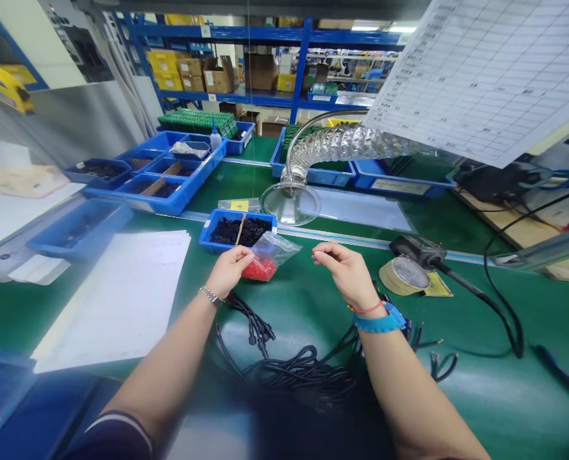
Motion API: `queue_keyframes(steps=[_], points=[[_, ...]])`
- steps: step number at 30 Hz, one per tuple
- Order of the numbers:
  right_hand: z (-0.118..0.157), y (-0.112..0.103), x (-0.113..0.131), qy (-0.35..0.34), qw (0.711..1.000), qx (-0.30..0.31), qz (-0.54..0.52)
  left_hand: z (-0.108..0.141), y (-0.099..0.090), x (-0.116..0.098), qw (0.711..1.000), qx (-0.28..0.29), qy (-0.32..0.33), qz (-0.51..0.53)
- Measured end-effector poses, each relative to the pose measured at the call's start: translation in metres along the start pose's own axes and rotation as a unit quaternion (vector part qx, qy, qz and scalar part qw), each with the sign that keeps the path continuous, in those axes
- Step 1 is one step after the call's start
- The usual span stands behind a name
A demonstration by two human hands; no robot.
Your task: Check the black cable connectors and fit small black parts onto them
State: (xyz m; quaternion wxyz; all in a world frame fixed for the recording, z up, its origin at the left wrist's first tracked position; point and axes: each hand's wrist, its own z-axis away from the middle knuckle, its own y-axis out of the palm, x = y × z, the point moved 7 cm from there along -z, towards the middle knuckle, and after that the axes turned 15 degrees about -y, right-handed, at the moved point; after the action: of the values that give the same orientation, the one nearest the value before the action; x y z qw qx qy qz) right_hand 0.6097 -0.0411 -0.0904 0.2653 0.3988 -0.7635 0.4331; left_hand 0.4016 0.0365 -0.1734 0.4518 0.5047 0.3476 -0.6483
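Pinched between the thumb and fingers of my left hand (230, 268) is a clear plastic zip bag (279, 248) with small red parts (259, 269) at its bottom. To the right of the bag, my right hand (344, 268) has thumb and fingertips pressed together. Whatever is between them is too small to make out. Right behind the bag stands a small blue bin (208, 235) of black parts (227, 231), split by a cardboard strip. Black cables (298, 370) with connectors (260, 332) lie coiled on the green table below my hands.
White paper sheets (121, 287) lie at left, near a divided blue tray (169, 203). A magnifier-like clear disc (291, 206) and a silver duct (351, 142) stand behind. At right are a tape roll (404, 276) and a black corded device (416, 250). A printed chart (481, 76) hangs upper right.
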Motion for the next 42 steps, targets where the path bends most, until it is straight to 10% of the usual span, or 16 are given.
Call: queue_keyframes(steps=[7,31,37,39,42], points=[[0.018,0.030,-0.056,0.064,0.941,0.296,0.151,-0.019,-0.017,0.019,0.999,-0.022,-0.032,0.000],[0.017,0.017,-0.081,0.058,0.911,0.303,0.274,-0.020,-0.023,0.021,0.993,-0.074,-0.020,-0.095],[0.018,0.023,-0.079,0.052,0.902,0.313,0.292,0.013,-0.035,-0.029,0.895,-0.255,0.126,-0.344],[0.018,0.025,-0.079,0.050,0.900,0.317,0.294,0.031,-0.027,-0.048,0.878,-0.227,0.188,-0.377],[0.018,0.026,-0.080,0.051,0.896,0.321,0.302,0.060,0.007,-0.054,0.858,-0.014,0.261,-0.441]])
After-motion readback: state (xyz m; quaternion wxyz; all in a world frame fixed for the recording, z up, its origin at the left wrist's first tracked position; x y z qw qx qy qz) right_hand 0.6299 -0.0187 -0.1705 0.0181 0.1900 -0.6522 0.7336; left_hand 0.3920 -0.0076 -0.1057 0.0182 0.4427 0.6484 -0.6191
